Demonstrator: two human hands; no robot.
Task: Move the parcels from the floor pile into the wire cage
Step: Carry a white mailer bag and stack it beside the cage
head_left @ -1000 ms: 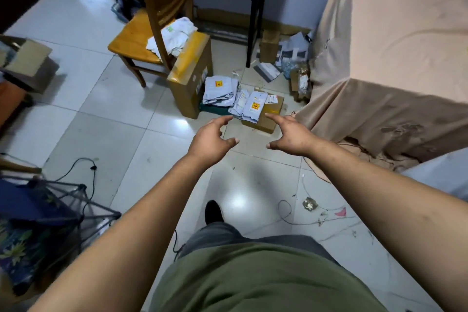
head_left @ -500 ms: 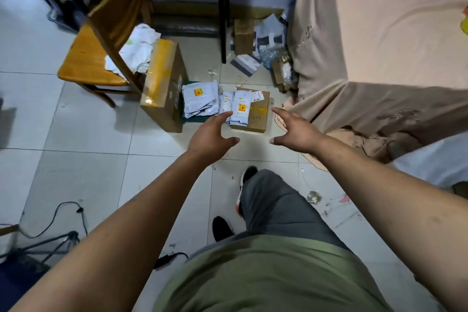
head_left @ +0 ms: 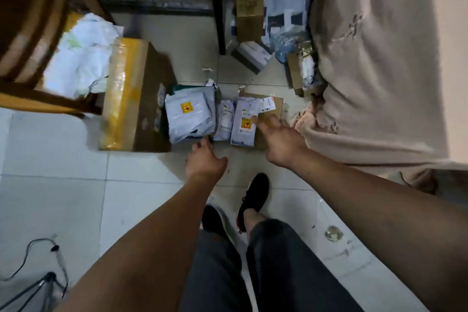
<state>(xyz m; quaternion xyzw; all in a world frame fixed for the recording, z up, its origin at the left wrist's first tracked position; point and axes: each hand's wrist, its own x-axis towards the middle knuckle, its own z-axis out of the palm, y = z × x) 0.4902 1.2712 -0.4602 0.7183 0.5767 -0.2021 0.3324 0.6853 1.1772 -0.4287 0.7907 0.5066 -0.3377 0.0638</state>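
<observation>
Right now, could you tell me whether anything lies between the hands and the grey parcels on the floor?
Nothing visible does. The left hand is at the big grey parcel's near edge, and the right hand reaches over the flat box beside the smaller parcel.

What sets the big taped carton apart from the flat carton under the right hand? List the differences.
1. The tall taped carton stands well above the floor; the flat carton lies low.
2. The tall taped carton is wrapped in glossy yellow tape; the flat carton shows plain brown card with a white label.
3. A grey mailer bag lies on the flat carton, where the right hand reaches; nothing lies on the tall one.

Both are brown cardboard on the tiled floor.
</observation>
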